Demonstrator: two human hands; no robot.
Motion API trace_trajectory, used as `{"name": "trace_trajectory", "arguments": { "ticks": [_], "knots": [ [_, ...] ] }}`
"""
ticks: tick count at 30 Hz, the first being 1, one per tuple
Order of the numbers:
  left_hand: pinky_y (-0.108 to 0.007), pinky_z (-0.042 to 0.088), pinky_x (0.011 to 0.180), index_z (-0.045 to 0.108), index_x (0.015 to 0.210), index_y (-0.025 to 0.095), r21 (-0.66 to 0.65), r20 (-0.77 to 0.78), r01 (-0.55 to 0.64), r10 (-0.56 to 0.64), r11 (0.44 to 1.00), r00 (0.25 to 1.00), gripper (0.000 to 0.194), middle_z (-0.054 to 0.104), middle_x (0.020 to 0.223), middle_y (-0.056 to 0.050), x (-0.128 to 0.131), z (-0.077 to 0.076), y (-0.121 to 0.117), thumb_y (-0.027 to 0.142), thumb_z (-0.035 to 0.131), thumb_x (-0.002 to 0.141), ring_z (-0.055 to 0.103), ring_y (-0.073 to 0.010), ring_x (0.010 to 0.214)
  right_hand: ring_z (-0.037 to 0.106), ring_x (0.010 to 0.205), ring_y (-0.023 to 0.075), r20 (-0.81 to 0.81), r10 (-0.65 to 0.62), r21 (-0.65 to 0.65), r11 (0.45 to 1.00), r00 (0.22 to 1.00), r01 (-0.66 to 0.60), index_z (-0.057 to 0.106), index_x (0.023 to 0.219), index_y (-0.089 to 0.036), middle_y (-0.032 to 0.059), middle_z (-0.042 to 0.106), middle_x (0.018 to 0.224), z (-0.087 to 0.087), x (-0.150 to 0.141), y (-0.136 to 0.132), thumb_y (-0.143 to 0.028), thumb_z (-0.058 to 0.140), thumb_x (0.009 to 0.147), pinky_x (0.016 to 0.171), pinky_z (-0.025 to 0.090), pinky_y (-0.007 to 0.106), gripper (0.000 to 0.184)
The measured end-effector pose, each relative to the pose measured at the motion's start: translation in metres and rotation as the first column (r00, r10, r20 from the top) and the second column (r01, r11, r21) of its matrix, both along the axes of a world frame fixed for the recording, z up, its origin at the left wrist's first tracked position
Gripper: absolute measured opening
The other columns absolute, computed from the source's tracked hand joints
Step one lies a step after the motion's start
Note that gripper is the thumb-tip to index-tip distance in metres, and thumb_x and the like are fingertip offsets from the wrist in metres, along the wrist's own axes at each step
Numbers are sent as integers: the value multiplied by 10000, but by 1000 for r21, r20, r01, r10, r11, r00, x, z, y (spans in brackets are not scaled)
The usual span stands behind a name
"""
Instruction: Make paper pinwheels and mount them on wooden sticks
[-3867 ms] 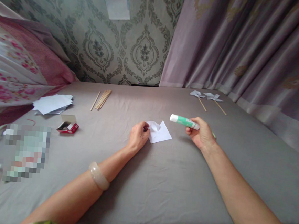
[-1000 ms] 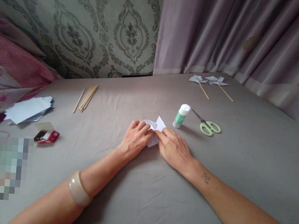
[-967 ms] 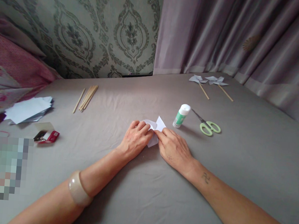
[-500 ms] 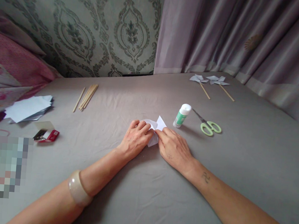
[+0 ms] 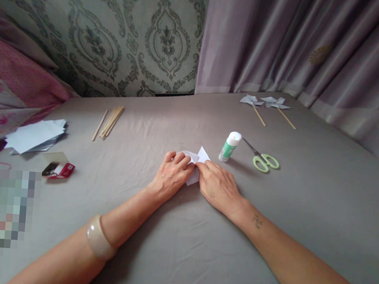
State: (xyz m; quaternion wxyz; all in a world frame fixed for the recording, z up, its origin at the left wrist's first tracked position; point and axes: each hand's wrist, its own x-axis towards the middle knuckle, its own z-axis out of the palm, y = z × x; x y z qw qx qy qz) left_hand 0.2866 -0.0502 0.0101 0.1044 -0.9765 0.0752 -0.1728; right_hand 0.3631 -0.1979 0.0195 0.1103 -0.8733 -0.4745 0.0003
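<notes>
A small white paper pinwheel point(image 5: 203, 154), partly folded, lies on the grey cloth between my hands. My left hand point(image 5: 173, 172) is closed on its left side, fingers curled over the paper. From the right, my right hand point(image 5: 219, 182) presses the paper near its middle with closed fingers. Both hands hide much of the paper, and one pointed corner sticks up behind them. Just beyond my right hand a green and white glue stick point(image 5: 230, 147) stands upright with its cap on. Scissors point(image 5: 263, 160) with light green handles lie to the right of it.
Two paper pinwheels on sticks point(image 5: 268, 102) lie at the back right. Several wooden sticks point(image 5: 111, 122) are at the back left. Nearer on the left are stacked paper sheets point(image 5: 35, 135) and an open red box point(image 5: 58, 171) of small metal pieces. A purple curtain point(image 5: 266, 43) hangs behind.
Earlier my right hand held the glue stick in the air; now it stands on the cloth and that hand is on the paper. Over the last second the hands have barely moved.
</notes>
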Motion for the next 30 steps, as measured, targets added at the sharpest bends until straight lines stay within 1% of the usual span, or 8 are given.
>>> {"name": "trace_trajectory", "arguments": {
  "ticks": [4,7,12,15,21,25,30],
  "knots": [
    [-395,341,849,651,935,182,-42,-2,-18,18,999,1000,151,622,924,-71,-1,0,-1,154,507,899,516,-214,911,629,940,204,-46,-15,-22,1000,999,14,611,1074,-193,85,678,1027,4,3,3,-126,337,927,722,412,281,318],
    [-387,337,846,651,937,180,-96,9,-49,50,994,999,158,632,933,-71,-2,-1,-3,144,503,894,518,-212,902,642,953,205,-81,-13,-49,999,997,10,621,1085,-208,75,688,1068,9,7,4,-126,360,916,708,411,280,322],
    [-373,334,833,654,934,186,-193,32,-104,112,976,993,182,647,941,-66,-7,-2,-5,165,475,909,521,-203,881,655,941,209,-82,39,-87,995,996,-46,663,1008,-210,68,713,1016,19,13,6,-133,377,909,688,407,277,311],
    [-371,334,827,654,938,185,-240,37,-137,150,961,988,188,650,933,-64,-9,-1,-4,178,468,916,522,-202,883,661,929,207,-76,58,-84,994,995,-64,673,1015,-221,63,719,1018,19,15,7,-142,382,908,686,411,276,320],
    [-371,332,833,663,933,197,-287,4,-149,157,946,988,219,652,915,-59,-10,2,0,230,447,933,523,-200,883,666,938,216,-50,45,-89,995,998,-49,658,1047,-214,79,718,1043,14,16,8,-146,369,912,682,428,281,326],
    [-372,330,830,674,949,212,-316,6,-151,161,937,987,220,660,908,-51,-9,-1,3,248,457,932,532,-199,878,666,962,231,-78,31,-31,999,996,-34,665,1069,-219,75,719,1063,12,16,6,-153,375,909,707,452,293,337],
    [-379,321,825,677,951,217,-300,-20,-181,183,937,983,224,670,896,-52,-7,-5,5,266,459,931,545,-206,870,656,1002,224,-188,57,110,993,980,-36,695,1082,-205,75,712,1099,2,21,1,-194,409,902,815,465,294,339]
  ]
}}
